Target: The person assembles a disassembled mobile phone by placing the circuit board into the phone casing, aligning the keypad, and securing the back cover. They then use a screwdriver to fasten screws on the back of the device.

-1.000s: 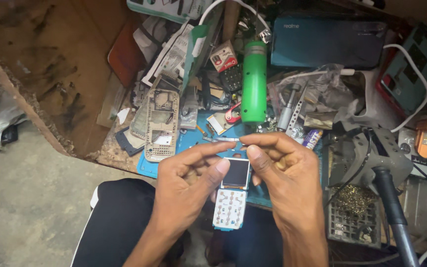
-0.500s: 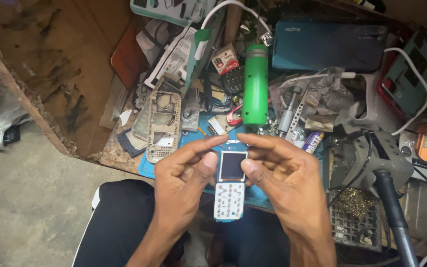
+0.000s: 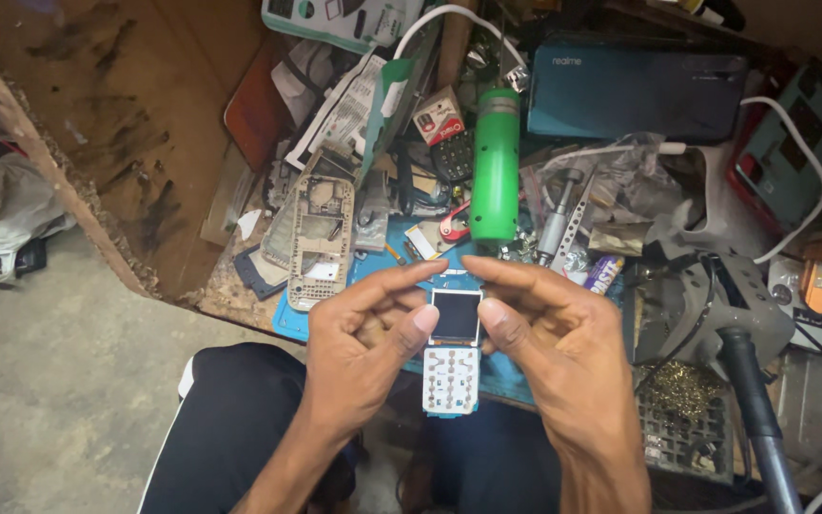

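- The small keypad phone [image 3: 453, 352] has been tilted upright since a second ago, so its dark screen is now fully shown.
- The left hand [image 3: 373, 347] and right hand [image 3: 549, 333] have been drawn slightly apart.
- The fingers [image 3: 425, 319] have been shifted from the top edge to the screen's sides.

Two hands, left hand [image 3: 359, 347] and right hand [image 3: 554, 338], hold one keypad phone [image 3: 453, 354] between their fingers [image 3: 422, 322]. Beyond the fingers lie one green cylinder [image 3: 495, 164] and one bare phone frame [image 3: 319, 243].
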